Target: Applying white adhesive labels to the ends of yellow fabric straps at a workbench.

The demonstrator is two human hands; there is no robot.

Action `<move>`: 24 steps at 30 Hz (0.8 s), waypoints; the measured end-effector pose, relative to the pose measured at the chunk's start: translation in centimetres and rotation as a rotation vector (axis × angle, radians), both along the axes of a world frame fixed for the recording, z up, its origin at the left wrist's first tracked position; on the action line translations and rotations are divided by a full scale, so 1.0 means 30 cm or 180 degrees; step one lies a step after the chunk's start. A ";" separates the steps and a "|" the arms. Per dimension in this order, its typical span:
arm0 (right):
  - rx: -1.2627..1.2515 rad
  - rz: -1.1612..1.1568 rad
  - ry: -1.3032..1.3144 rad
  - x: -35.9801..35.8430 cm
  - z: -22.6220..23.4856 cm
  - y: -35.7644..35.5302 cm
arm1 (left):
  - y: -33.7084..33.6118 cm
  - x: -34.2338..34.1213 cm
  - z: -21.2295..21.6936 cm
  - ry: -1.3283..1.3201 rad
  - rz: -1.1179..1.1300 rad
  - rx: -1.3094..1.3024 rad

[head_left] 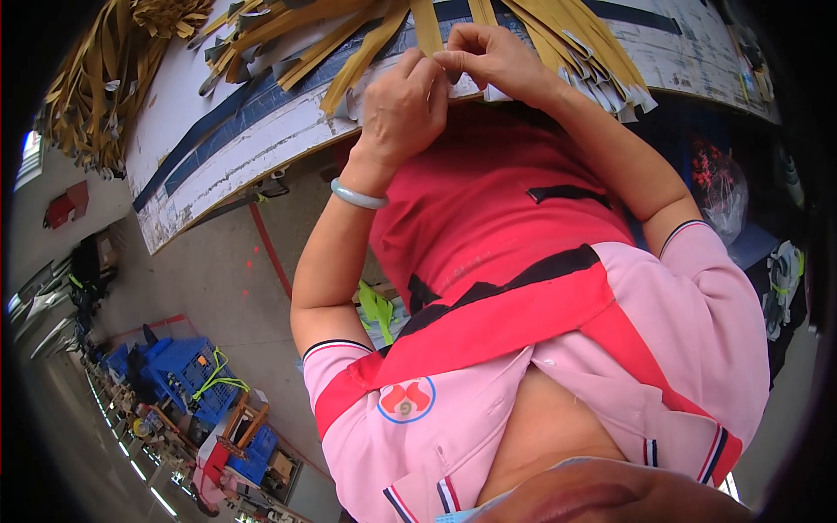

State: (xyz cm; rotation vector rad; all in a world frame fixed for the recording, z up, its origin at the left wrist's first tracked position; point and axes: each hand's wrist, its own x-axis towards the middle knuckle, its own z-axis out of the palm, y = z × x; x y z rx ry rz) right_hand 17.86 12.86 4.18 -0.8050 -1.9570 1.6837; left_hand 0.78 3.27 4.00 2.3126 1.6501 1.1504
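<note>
Both hands meet at the near edge of a worn white worktable (253,161). My left hand (405,105) is closed, its thumb and fingers pinched at the lower end of a mustard-yellow fabric strip (426,28). My right hand (499,63) pinches at the same end, its fingertips almost touching the left ones. The strip runs away from me across the table. Any small piece between the fingertips is hidden. More mustard strips (366,61) fan out to the left, and a bunch with pale ends (575,52) lies right of my right hand.
A thick bundle of mustard strips (105,87) hangs over the table's far left end. Dark blue tape bands (196,139) run along the tabletop. Blue crates (187,375) stand on the floor at lower left. Another person (209,475) is farther off there. A clear plastic bag (724,196) hangs at right.
</note>
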 end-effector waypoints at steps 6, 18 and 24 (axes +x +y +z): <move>0.1237 -0.0291 -0.0312 0.030 -0.039 0.007 | -0.044 -0.025 -0.009 -0.0257 0.0019 -0.0244; 0.0900 -0.0622 -0.0587 0.135 0.080 0.067 | -0.184 -0.383 0.033 -0.1911 0.2019 0.0095; 0.1011 -0.0501 -0.0629 0.130 0.070 0.052 | -0.102 -0.065 -0.010 -0.0096 0.0000 -0.0231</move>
